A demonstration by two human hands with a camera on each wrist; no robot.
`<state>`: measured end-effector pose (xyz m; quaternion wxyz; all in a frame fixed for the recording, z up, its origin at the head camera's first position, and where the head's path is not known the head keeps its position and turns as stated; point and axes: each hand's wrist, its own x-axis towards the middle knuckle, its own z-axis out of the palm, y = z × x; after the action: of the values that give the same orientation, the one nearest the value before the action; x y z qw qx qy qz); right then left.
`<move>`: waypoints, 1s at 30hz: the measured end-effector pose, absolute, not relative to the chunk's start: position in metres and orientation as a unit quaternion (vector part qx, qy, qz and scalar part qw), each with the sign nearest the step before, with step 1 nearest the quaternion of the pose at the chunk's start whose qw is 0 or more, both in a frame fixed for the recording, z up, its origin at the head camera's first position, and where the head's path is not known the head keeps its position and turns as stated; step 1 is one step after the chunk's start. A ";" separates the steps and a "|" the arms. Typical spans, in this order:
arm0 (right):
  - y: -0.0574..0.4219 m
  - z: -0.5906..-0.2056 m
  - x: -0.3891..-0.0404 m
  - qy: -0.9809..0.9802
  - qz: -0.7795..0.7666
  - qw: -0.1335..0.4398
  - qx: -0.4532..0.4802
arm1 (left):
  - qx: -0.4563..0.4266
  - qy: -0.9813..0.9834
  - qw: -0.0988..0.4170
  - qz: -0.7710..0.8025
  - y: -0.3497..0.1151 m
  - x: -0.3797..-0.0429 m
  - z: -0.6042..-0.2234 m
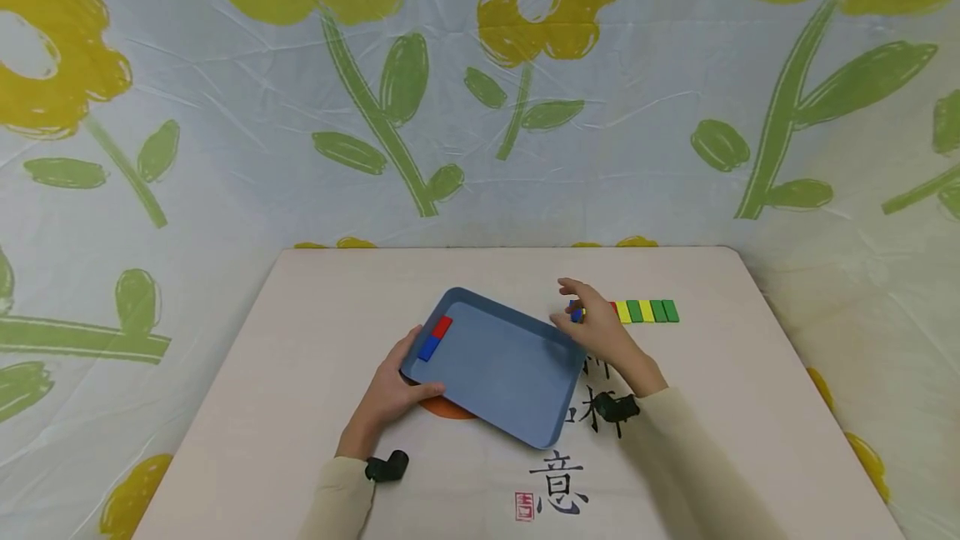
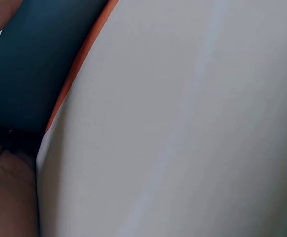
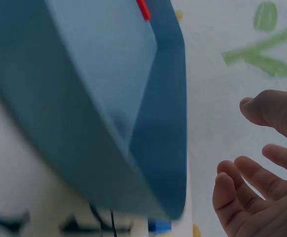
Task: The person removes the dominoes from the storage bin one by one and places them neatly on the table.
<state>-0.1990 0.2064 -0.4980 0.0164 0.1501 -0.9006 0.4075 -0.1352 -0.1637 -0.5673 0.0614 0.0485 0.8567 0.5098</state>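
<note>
A blue-grey rectangular tray [image 1: 502, 373] sits turned at an angle in the head view. My left hand [image 1: 393, 390] grips its left corner, with the thumb over the near rim. Inside the tray, a red block [image 1: 442, 327] and a blue block [image 1: 429, 348] lie end to end by the left wall. By the tray's far right corner is my right hand [image 1: 600, 327], its fingers loosely bent and holding nothing. Beneath and beyond it runs a row of small coloured blocks [image 1: 647, 311] in green, yellow, red and blue, partly hidden by that hand.
A pale cloth with black brushed characters [image 1: 558, 482] and a red seal mark [image 1: 524, 507] covers the table [image 1: 300, 457]. An orange printed circle [image 1: 450, 409] shows from under the tray. Behind the table hangs a flower-patterned sheet [image 1: 600, 173].
</note>
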 end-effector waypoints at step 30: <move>0.064 -0.533 -0.201 -0.873 0.399 -0.068 0.273 | 0.062 0.845 0.054 0.528 -0.163 -0.136 -0.569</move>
<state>-0.2006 0.0638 -0.5333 -0.0680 0.2729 -0.8727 0.3991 -0.1356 -0.1634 -0.5686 0.0541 0.0623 0.8454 0.5277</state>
